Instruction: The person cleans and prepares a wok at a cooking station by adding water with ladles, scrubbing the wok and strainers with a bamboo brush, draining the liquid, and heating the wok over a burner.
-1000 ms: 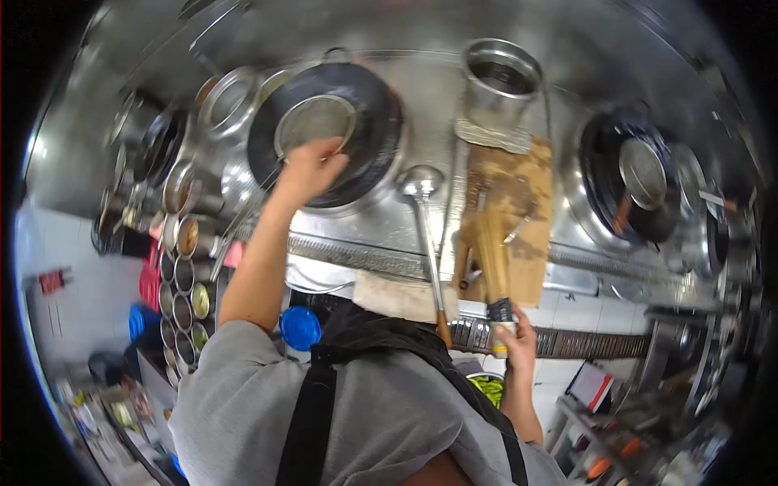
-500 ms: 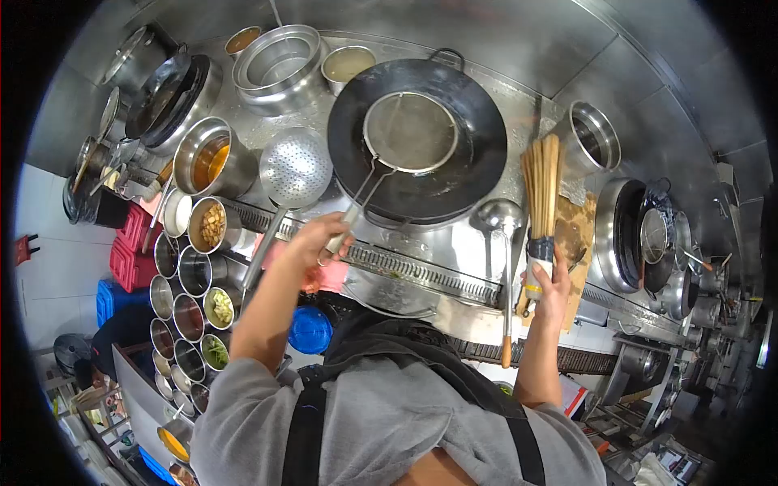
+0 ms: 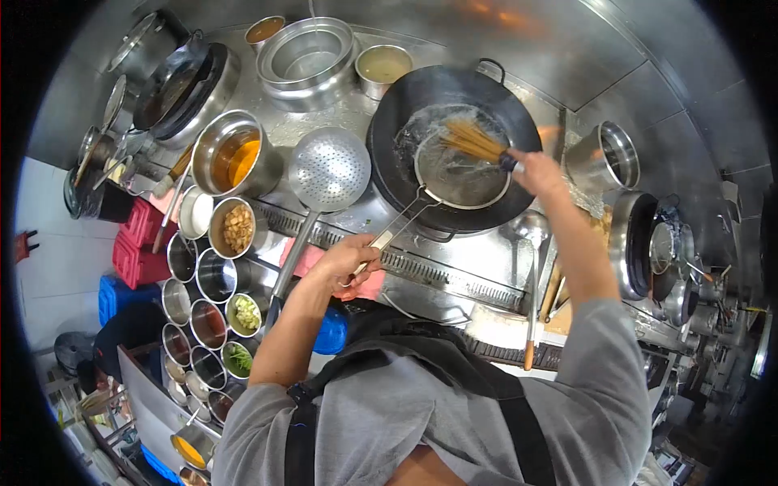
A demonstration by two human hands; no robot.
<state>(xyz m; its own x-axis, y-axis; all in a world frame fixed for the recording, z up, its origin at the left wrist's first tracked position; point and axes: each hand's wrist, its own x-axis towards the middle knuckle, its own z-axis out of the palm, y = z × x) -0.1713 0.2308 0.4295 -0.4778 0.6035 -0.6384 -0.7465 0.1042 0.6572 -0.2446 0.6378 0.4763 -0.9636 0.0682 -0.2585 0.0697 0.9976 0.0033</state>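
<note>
My left hand is closed around the pale handle of a round fine-mesh strainer, whose mesh sits inside a large black wok. My right hand grips a bamboo wok brush by its dark-wrapped end, with the bristles spread against the strainer's mesh. Water splashes in the wok around the strainer and bristles. Beside the wok on the left lies a perforated skimmer ladle, near my left forearm. A metal ladle rests on the counter to the right, below my right forearm.
A pot of orange liquid and a pot of brown chunks stand at the left, above several metal containers of ingredients. Behind are a wide metal pot and a pot of pale liquid. A tall steel pot stands at the right.
My right hand has carried the brush from the right side into the wok, onto the strainer. Splashing water has appeared there. My left hand still holds the strainer. The camera view has shifted.
</note>
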